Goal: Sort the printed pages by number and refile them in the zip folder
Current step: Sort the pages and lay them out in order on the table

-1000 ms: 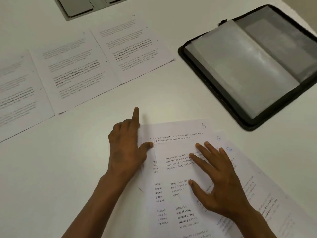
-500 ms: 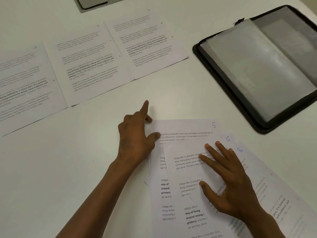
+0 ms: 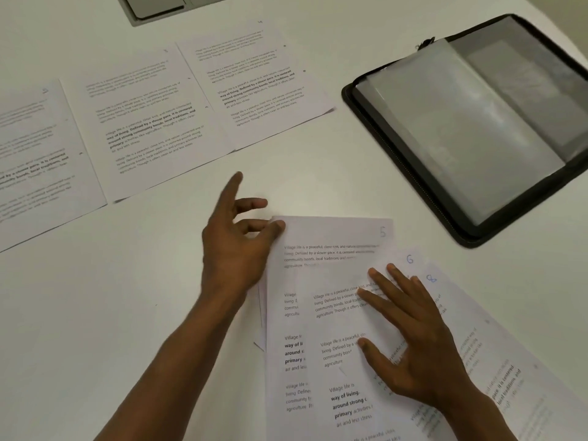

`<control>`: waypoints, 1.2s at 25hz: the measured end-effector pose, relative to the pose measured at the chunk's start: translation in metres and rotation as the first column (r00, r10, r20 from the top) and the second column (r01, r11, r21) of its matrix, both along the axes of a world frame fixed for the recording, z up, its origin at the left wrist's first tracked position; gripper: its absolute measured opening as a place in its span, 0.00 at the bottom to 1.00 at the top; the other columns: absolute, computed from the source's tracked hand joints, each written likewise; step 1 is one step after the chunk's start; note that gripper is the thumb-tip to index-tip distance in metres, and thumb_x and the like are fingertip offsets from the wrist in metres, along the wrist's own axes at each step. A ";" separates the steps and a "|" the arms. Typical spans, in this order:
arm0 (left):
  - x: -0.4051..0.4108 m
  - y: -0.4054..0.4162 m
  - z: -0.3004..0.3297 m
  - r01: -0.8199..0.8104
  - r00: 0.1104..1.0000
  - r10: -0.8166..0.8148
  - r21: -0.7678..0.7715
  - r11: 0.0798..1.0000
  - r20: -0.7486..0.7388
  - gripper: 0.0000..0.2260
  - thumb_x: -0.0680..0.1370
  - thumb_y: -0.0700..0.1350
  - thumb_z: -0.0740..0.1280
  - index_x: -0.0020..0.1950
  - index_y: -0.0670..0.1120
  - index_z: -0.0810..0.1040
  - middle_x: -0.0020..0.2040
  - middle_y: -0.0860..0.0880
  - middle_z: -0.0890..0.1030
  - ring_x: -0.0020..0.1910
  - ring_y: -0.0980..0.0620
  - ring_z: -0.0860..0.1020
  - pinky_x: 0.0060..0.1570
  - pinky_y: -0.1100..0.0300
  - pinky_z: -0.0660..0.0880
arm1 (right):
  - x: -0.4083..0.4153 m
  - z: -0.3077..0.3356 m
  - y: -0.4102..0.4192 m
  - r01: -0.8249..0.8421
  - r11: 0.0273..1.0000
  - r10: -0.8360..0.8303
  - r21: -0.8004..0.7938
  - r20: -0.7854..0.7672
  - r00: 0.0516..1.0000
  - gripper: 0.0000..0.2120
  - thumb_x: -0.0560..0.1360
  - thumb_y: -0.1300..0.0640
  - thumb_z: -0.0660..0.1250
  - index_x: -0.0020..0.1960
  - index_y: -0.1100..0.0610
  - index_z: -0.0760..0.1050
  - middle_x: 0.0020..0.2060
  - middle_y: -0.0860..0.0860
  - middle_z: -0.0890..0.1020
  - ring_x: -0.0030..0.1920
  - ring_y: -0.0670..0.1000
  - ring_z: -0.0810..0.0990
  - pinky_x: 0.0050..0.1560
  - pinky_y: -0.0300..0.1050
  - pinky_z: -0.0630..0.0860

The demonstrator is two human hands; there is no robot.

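Observation:
A fanned stack of printed pages lies at the near right of the white table. Page 5 (image 3: 334, 233) is lowest in the fan, with page 6 (image 3: 337, 313) over it and page 8 (image 3: 445, 291) off to the right. My left hand (image 3: 235, 246) pinches the top-left corner of page 5 with its thumb on top and its index finger pointing up. My right hand (image 3: 413, 345) rests flat with spread fingers on page 6. The black zip folder (image 3: 397, 160) lies open at the far right, showing a clear plastic sleeve (image 3: 461, 128).
Three printed pages lie side by side across the far left: one (image 3: 254, 84) nearest the folder, one (image 3: 143, 128) in the middle, one (image 3: 31, 160) at the left edge. A grey flat device (image 3: 159, 11) sits at the top edge.
My left hand has lifted off the table and its fingers have closed on the corner of page 5. My right hand stays flat on page 6.

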State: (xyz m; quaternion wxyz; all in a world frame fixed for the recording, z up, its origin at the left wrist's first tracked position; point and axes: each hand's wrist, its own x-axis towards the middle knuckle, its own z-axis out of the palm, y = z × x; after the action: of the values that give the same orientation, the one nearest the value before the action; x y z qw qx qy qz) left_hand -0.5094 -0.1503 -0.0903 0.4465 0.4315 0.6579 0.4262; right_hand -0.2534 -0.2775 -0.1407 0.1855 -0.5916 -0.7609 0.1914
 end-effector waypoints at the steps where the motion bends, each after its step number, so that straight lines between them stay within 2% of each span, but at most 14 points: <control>1: -0.004 -0.001 0.007 -0.059 0.988 0.063 -0.033 0.998 0.140 0.37 0.72 0.37 0.76 0.76 0.55 0.66 0.55 0.53 0.83 0.44 0.57 0.83 0.46 0.67 0.77 | 0.002 0.000 -0.001 0.001 1.000 -0.001 0.005 0.000 1.000 0.32 0.71 0.40 0.70 0.72 0.51 0.72 0.76 0.47 0.68 0.78 0.52 0.62 0.74 0.68 0.63; 4: -0.024 -0.005 0.028 -0.166 0.878 0.202 -0.120 0.979 0.434 0.36 0.69 0.36 0.75 0.75 0.50 0.67 0.56 0.48 0.85 0.55 0.54 0.83 0.58 0.58 0.76 | 0.007 0.005 -0.004 0.010 1.000 -0.010 0.012 -0.013 1.000 0.30 0.72 0.40 0.68 0.70 0.53 0.75 0.75 0.48 0.70 0.77 0.52 0.64 0.72 0.70 0.64; 6: -0.039 -0.011 0.041 -0.183 0.790 0.239 -0.156 0.971 0.564 0.35 0.68 0.37 0.73 0.74 0.48 0.68 0.57 0.47 0.84 0.58 0.51 0.82 0.59 0.57 0.77 | 0.003 0.014 -0.002 0.043 0.999 -0.043 0.005 -0.057 0.997 0.30 0.72 0.40 0.68 0.70 0.53 0.74 0.75 0.48 0.69 0.78 0.52 0.63 0.73 0.68 0.64; 9: -0.060 -0.023 0.058 -0.138 0.715 0.204 -0.152 0.979 0.668 0.28 0.73 0.36 0.68 0.73 0.47 0.69 0.60 0.46 0.83 0.60 0.50 0.81 0.55 0.60 0.79 | -0.027 0.041 0.018 0.227 0.968 -0.245 -0.110 -0.197 0.949 0.36 0.71 0.33 0.67 0.74 0.48 0.69 0.77 0.42 0.66 0.77 0.44 0.62 0.73 0.49 0.63; 10: -0.067 -0.028 0.062 -0.112 0.705 0.171 -0.130 0.985 0.689 0.27 0.74 0.36 0.67 0.73 0.48 0.70 0.61 0.46 0.83 0.61 0.50 0.81 0.54 0.61 0.79 | -0.041 0.051 0.030 0.273 0.944 -0.312 -0.183 -0.235 0.921 0.38 0.70 0.30 0.65 0.76 0.44 0.65 0.77 0.39 0.64 0.76 0.41 0.62 0.72 0.44 0.61; 11: -0.075 -0.034 0.068 -0.092 0.701 0.135 -0.099 0.991 0.701 0.26 0.74 0.36 0.65 0.73 0.48 0.70 0.61 0.46 0.82 0.61 0.50 0.80 0.54 0.62 0.79 | -0.058 0.060 0.044 0.287 0.922 -0.354 -0.261 -0.268 0.896 0.39 0.70 0.27 0.64 0.77 0.41 0.62 0.77 0.38 0.64 0.75 0.40 0.62 0.72 0.44 0.61; 14: -0.101 -0.043 0.082 -0.082 0.711 0.067 -0.012 0.997 0.700 0.26 0.74 0.39 0.64 0.73 0.49 0.71 0.62 0.47 0.82 0.62 0.51 0.80 0.54 0.62 0.78 | -0.103 0.074 0.086 0.237 0.864 -0.409 -0.445 -0.344 0.845 0.41 0.69 0.30 0.67 0.77 0.38 0.58 0.74 0.41 0.69 0.73 0.46 0.68 0.71 0.55 0.68; 16: -0.123 -0.047 0.082 -0.113 0.713 0.072 0.012 0.994 0.697 0.26 0.74 0.40 0.63 0.73 0.48 0.71 0.61 0.48 0.83 0.62 0.51 0.80 0.54 0.63 0.77 | -0.130 0.079 0.105 0.185 0.850 -0.437 -0.494 -0.463 0.771 0.34 0.71 0.36 0.71 0.74 0.40 0.66 0.67 0.46 0.79 0.65 0.50 0.79 0.64 0.59 0.76; 18: -0.147 -0.052 0.083 -0.170 0.707 0.097 0.035 0.985 0.701 0.25 0.75 0.40 0.64 0.73 0.47 0.71 0.60 0.48 0.83 0.61 0.52 0.80 0.53 0.64 0.78 | -0.157 0.083 0.116 0.164 0.880 -0.425 -0.445 -0.586 0.690 0.19 0.74 0.49 0.74 0.64 0.47 0.78 0.54 0.47 0.86 0.52 0.52 0.86 0.53 0.58 0.83; 20: -0.153 -0.052 0.077 -0.210 0.683 0.120 0.037 0.977 0.720 0.25 0.75 0.43 0.67 0.73 0.46 0.71 0.63 0.47 0.80 0.62 0.51 0.80 0.57 0.60 0.78 | -0.157 0.096 0.116 0.165 0.904 -0.404 -0.393 -0.663 0.630 0.11 0.75 0.57 0.74 0.57 0.53 0.81 0.47 0.48 0.87 0.46 0.54 0.87 0.47 0.53 0.85; 22: -0.230 -0.078 0.081 -0.312 0.691 0.173 0.074 0.947 0.702 0.22 0.77 0.48 0.68 0.71 0.47 0.73 0.67 0.47 0.78 0.65 0.49 0.78 0.61 0.54 0.77 | -0.236 0.095 0.118 0.072 0.922 -0.338 -0.380 -0.701 0.628 0.09 0.75 0.57 0.73 0.55 0.54 0.82 0.47 0.48 0.87 0.44 0.54 0.87 0.44 0.51 0.84; 25: -0.244 -0.100 0.071 -0.231 0.799 0.151 0.065 0.971 0.582 0.25 0.74 0.53 0.73 0.70 0.50 0.74 0.67 0.46 0.78 0.64 0.45 0.78 0.57 0.48 0.78 | -0.258 0.113 0.104 0.070 0.937 -0.315 -0.343 -0.741 0.594 0.09 0.74 0.55 0.72 0.54 0.52 0.81 0.47 0.46 0.87 0.43 0.52 0.87 0.42 0.49 0.84; 27: -0.275 -0.122 0.063 -0.314 0.825 0.258 0.028 0.949 0.504 0.24 0.74 0.46 0.74 0.69 0.48 0.74 0.64 0.45 0.80 0.62 0.43 0.80 0.55 0.48 0.79 | -0.294 0.104 0.095 0.015 0.929 -0.303 -0.369 -0.740 0.600 0.09 0.74 0.56 0.72 0.54 0.52 0.81 0.47 0.45 0.87 0.43 0.50 0.87 0.40 0.46 0.84; 30: -0.313 -0.144 0.042 -0.489 0.806 0.466 -0.034 0.872 0.365 0.24 0.73 0.34 0.70 0.67 0.50 0.76 0.58 0.48 0.83 0.56 0.46 0.83 0.48 0.57 0.81 | -0.341 0.084 0.075 -0.029 0.900 -0.321 -0.434 -0.708 0.629 0.11 0.75 0.59 0.73 0.56 0.50 0.80 0.47 0.43 0.87 0.44 0.48 0.87 0.39 0.41 0.83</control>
State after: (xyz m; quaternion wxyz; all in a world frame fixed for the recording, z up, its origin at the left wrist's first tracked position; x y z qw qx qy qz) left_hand -0.8224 -0.2946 -0.0484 0.4246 0.1797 0.6379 0.6169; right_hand -0.5947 -0.2020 -0.0571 0.3778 -0.5405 -0.5011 0.5603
